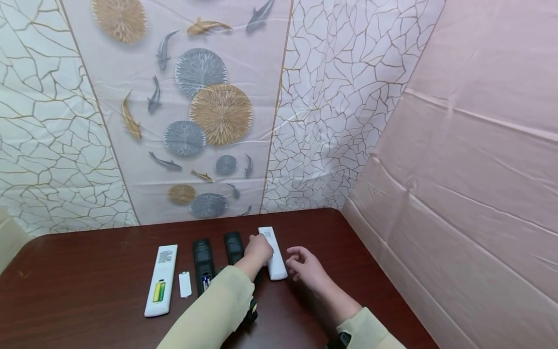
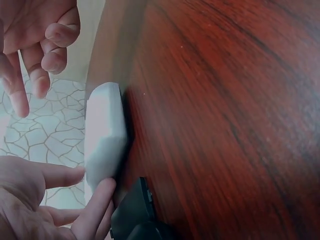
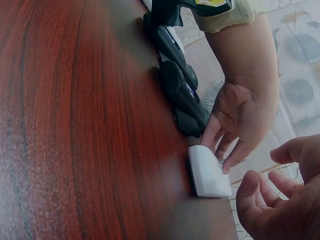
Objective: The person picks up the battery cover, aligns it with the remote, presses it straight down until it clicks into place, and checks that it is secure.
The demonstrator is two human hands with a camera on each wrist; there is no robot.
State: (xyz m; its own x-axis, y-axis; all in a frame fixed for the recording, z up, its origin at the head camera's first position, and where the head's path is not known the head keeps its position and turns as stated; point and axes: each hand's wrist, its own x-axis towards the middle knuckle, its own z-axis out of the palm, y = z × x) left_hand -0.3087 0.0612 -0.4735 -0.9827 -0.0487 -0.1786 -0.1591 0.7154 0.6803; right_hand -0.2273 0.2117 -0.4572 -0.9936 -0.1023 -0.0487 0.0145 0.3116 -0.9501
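At the right of the head view, a white remote control lies on the brown table, back side up. My left hand is at its left edge. In the left wrist view the left thumb meets the top face of the remote, while a finger touches its side. Just right of it, my right hand hovers with loosely bent fingers and nothing between them. The right wrist view shows the remote's near end between the left hand and the right hand.
Left of the hands lie two black remotes, the second partly behind the left arm. Further left is another white remote with green-yellow batteries showing. A small white cover lies beside it. A patterned cloth hangs behind the table.
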